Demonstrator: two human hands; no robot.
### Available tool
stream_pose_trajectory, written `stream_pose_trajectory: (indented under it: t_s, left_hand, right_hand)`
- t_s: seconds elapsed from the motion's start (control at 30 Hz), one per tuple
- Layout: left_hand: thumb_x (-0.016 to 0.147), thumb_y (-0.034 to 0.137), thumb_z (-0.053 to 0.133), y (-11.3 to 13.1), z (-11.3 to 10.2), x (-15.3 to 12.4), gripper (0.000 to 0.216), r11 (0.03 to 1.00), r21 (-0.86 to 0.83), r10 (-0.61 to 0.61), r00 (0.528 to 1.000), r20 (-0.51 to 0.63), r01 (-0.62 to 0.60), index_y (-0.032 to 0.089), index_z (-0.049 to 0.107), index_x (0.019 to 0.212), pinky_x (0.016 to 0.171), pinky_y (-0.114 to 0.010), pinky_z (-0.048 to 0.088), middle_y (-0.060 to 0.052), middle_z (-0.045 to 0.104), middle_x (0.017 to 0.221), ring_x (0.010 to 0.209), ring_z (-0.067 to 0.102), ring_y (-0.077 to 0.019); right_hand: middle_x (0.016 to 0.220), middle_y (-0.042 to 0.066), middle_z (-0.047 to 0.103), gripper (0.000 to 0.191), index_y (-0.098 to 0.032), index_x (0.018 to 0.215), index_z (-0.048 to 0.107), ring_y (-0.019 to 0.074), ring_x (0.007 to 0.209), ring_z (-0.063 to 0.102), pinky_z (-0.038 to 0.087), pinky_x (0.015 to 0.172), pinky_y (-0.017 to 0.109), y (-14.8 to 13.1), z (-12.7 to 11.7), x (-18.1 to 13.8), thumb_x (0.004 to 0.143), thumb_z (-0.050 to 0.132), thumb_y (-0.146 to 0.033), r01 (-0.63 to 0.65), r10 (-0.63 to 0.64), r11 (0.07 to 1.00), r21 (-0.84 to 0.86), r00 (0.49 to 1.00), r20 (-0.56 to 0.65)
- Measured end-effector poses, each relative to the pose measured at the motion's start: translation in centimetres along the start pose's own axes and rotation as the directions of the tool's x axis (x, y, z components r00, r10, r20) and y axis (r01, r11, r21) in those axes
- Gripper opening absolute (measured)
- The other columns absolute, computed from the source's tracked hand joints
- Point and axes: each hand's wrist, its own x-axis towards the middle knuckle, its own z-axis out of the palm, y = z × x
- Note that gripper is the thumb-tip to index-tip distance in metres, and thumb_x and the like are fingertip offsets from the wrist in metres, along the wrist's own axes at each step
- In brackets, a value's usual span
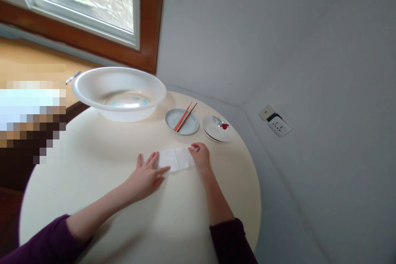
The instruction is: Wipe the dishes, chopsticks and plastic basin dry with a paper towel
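Observation:
A folded white paper napkin [177,159] lies flat on the round cream table [108,198]. My left hand [147,175] rests on the napkin's left end with its fingers stretched out flat. At the napkin's right end, my right hand [201,157] has its fingers curled down onto the edge, pressing or pinching it.
A large white plastic basin [119,93] stands at the back of the table. A small blue dish [182,121] carries a pair of reddish chopsticks [185,116], beside white plates with a red flower [218,128]. A wall socket [279,126] is on the right wall, a window behind.

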Motion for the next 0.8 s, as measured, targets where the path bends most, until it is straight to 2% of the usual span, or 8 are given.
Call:
stream_pose_trajectory:
  t_s: [0.5, 0.8]
  left_hand:
    - [0.081, 0.019, 0.049, -0.03, -0.13, -0.09, 0.042, 1.000, 0.024, 0.006, 1.000, 0.025, -0.007, 0.029, 0.056, 0.122, 0.094, -0.066, 0.022, -0.024, 0.042, 0.134, 0.128, 0.032, -0.0416]
    - [0.082, 0.019, 0.049, 0.07, -0.25, -0.06, 0.044, 0.999, 0.050, -0.004, 0.999, 0.054, 0.001, 0.031, 0.053, 0.124, 0.092, -0.066, 0.023, -0.025, 0.039, 0.136, 0.128, 0.032, -0.0414]
  right_hand:
    - [0.065, -0.002, 0.058, 0.003, -0.019, 0.066, 0.061, 0.0132, 0.059, 0.049, 0.040, 0.060, 0.025, -0.07, 0.00, -0.01, 0.066, 0.059, -0.021, 0.021, -0.021, 1.000, 0.004, 1.000, 0.019]
    - [0.074, 0.002, 0.058, 0.005, -0.018, 0.068, 0.058, 0.0145, 0.067, 0.051, 0.042, 0.067, 0.025, -0.41, -0.17, -0.41, 0.070, 0.054, -0.020, 0.030, -0.029, 0.999, 0.010, 0.998, -0.064]
